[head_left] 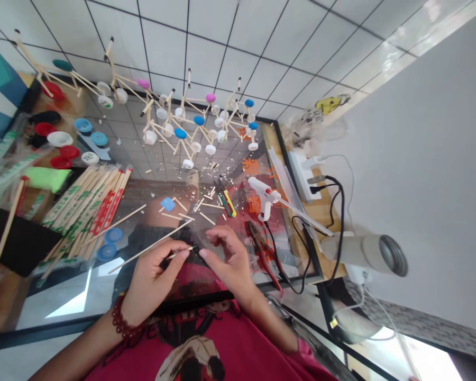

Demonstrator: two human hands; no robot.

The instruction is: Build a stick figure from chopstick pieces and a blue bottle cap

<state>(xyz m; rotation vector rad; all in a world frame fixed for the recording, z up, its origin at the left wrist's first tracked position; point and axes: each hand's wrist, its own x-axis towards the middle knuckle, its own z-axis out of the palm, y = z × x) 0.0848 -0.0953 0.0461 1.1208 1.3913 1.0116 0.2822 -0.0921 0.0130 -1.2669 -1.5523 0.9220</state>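
My left hand (154, 278) pinches a short thin wooden stick (184, 251) between thumb and forefinger. Close to the stick's tip are small dark bits, too tiny to make out. My right hand (232, 259) is beside it, its thumb and fingers apart with nothing visible between them. A long bamboo stick (143, 250) lies just beyond my left hand. Cut stick pieces (208, 218), a blue cap piece (167, 204) and green-and-yellow cutters (227, 203) lie farther out. Right of my right hand are red-handled pliers (262, 254) and a white glue gun (262, 197).
Several stick models with bottle-cap wheels (180, 134) stand along the glass table's far side. Wrapped chopsticks (91, 211) and blue caps (107, 251) lie left. A power strip (303, 174), black cable (341, 211) and grey cylindrical bottle (360, 253) are at the right edge.
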